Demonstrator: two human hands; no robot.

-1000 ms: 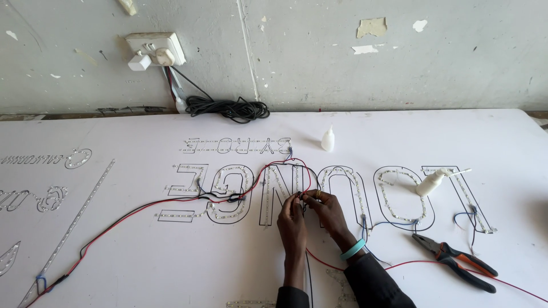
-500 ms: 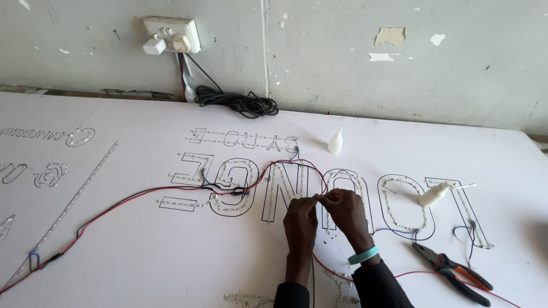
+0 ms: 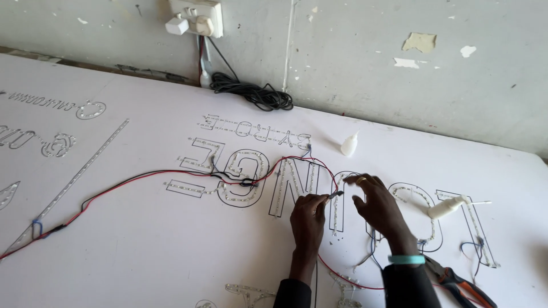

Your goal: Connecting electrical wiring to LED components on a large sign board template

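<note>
The person works on a large white sign board [image 3: 142,251] that lies flat on the desk, against a grey wall [image 3: 365,74] with peeling paint. Letter outlines are cut into the board, and small light points already fill most of the big letters [image 3: 240,177] in the middle row.

The left hand [image 3: 308,219] pinches the end of a thin wire [image 3: 335,194] between thumb and fingertips; its fingers are together, clamped on that wire end, just above one of the middle letters. The right hand [image 3: 379,208], with a ring and a green wristband [image 3: 406,259], hovers close beside it; its fingers are spread apart and hold nothing that can be seen.

A red and black cable [image 3: 131,182] runs from the far left of the board to the letters and loops around the hands. It seems that the lights are placed and part of the wiring is laid, while the joint at the hands is not yet closed. Some loose wire ends near the right letters [image 3: 468,228] also look unconnected.

Two small white glue bottles [image 3: 349,144] [image 3: 448,206] lie on the board, and red-handled pliers [image 3: 462,285] lie near the right wrist. A coiled black cord [image 3: 254,94] lies under the wall socket [image 3: 194,17].
</note>
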